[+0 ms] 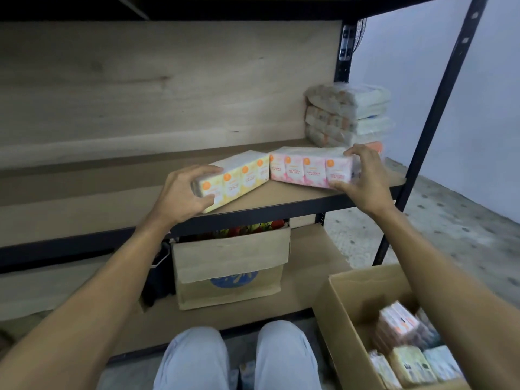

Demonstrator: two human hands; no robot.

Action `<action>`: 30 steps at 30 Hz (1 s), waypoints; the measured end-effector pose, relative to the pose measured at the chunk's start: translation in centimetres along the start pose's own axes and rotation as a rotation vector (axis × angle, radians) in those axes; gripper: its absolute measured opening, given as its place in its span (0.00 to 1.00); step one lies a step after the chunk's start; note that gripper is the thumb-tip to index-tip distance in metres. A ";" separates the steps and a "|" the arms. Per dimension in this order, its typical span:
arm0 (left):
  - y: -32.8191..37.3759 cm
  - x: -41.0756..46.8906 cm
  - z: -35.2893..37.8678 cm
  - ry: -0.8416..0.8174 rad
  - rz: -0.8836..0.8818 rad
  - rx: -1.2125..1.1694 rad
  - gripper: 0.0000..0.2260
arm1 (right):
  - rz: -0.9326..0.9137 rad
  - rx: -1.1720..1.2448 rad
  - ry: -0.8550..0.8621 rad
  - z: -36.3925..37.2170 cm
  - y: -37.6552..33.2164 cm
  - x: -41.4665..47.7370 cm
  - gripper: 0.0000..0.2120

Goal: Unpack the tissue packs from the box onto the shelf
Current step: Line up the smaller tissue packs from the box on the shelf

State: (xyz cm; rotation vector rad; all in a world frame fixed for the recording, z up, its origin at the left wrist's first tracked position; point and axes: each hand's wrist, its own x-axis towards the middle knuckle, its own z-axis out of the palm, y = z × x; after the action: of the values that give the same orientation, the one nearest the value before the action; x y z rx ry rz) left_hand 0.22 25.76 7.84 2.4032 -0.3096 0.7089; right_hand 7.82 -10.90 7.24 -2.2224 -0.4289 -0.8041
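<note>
A yellow tissue pack lies on the wooden shelf near its front edge, and my left hand grips its left end. Touching it on the right is a pink tissue pack, with my right hand closed around its right end. Both packs rest on the shelf board. Behind the pink pack, a stack of wrapped tissue packs stands in the back right corner. The open cardboard box sits on the floor at the lower right, holding several more packs.
A black metal upright frames the shelf's right side. On the lower shelf stands a brown carton with a blue logo and colourful items inside. My knees are at the bottom centre. A speckled floor lies to the right.
</note>
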 end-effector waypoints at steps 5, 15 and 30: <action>-1.5 0.5 0.2 -0.019 -0.024 0.060 0.25 | 0.080 -0.008 -0.080 1.3 1.2 0.6 0.29; 0.6 1.8 1.9 0.056 -0.022 0.344 0.27 | -0.090 -0.345 -0.085 3.3 -0.3 2.9 0.32; 0.4 5.5 7.2 0.046 -0.167 0.540 0.26 | -0.040 -0.593 -0.285 9.2 -2.1 5.4 0.34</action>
State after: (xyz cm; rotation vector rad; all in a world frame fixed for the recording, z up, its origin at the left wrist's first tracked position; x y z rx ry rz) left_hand 7.62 20.81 6.27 2.8660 0.1219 0.8509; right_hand 14.64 -2.41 6.88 -2.9096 -0.4049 -0.6963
